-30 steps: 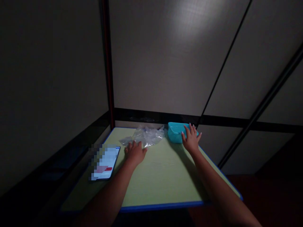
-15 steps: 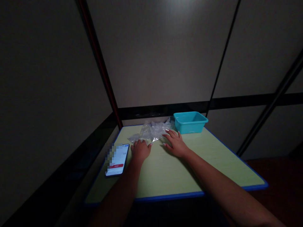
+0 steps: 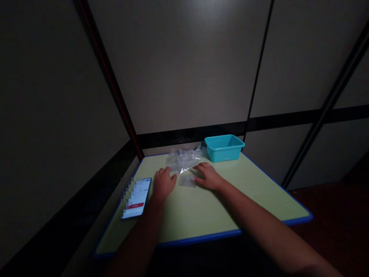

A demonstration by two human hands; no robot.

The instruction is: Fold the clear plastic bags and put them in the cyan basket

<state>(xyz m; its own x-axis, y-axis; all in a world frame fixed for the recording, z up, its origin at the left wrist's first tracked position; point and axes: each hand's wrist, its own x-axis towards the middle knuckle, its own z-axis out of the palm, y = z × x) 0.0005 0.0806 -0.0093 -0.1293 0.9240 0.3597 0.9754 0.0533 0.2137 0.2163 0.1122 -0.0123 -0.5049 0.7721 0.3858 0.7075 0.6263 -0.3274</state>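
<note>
Crumpled clear plastic bags [image 3: 184, 157] lie in a heap at the far side of the table. My left hand [image 3: 165, 182] rests palm down at their left front edge, fingers slightly bent and thumb apart. On the other side, my right hand [image 3: 210, 176] is low over the table with its thumb and fingers apart. A thin clear plastic piece [image 3: 187, 181] lies flat between the hands, its right edge by my right thumb. Whether it joins the heap, I cannot tell.
A turquoise plastic basin [image 3: 224, 150] stands at the back right of the pale green table [image 3: 198, 215], which has a blue edge. Left of my left hand lies a phone [image 3: 137, 204] with its screen lit. Panelled walls close off the back and left.
My right hand has come slightly nearer, and a plastic piece now shows flat between the hands. The whole view has shifted a little; the fingers of both hands remain apart.
</note>
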